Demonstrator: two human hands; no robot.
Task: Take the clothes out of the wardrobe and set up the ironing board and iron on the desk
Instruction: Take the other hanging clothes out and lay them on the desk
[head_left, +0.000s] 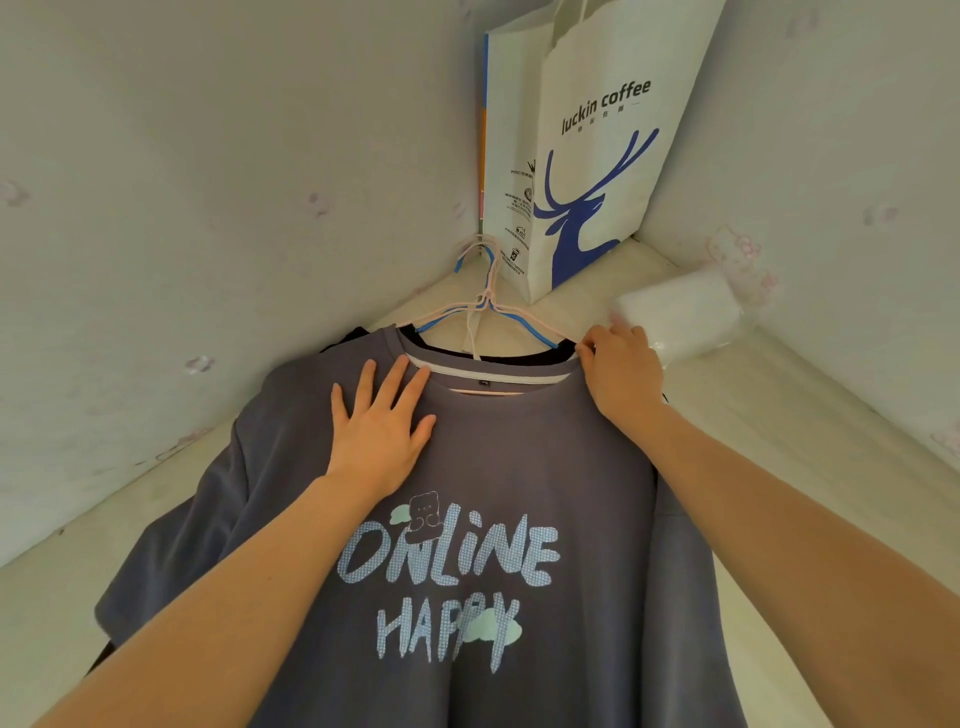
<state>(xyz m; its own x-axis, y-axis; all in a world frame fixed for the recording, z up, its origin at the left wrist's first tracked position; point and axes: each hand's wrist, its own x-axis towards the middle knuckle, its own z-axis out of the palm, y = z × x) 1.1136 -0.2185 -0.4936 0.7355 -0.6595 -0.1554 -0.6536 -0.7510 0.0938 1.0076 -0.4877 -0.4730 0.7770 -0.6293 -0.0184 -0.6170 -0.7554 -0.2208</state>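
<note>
A person's left hand (382, 431) is lying flat on the chest of a grey T-shirt (519, 467) printed "ONLINE HAPPY", its fingers (400, 382) spread and reaching up to the collar. The right hand (621, 366) is gripping the shirt's shoulder seam, its fingers curled and pinching the fabric beside a pink-and-blue hanger (485, 306). The shirt is lying on a pale bench (737, 426) in a corner, over a dark garment (343, 335). Beyond the fingertips, a white Luckin Coffee paper bag (587, 156) is standing upright; a clear plastic-wrapped bundle (680, 317) is lying just past the right hand.
</note>
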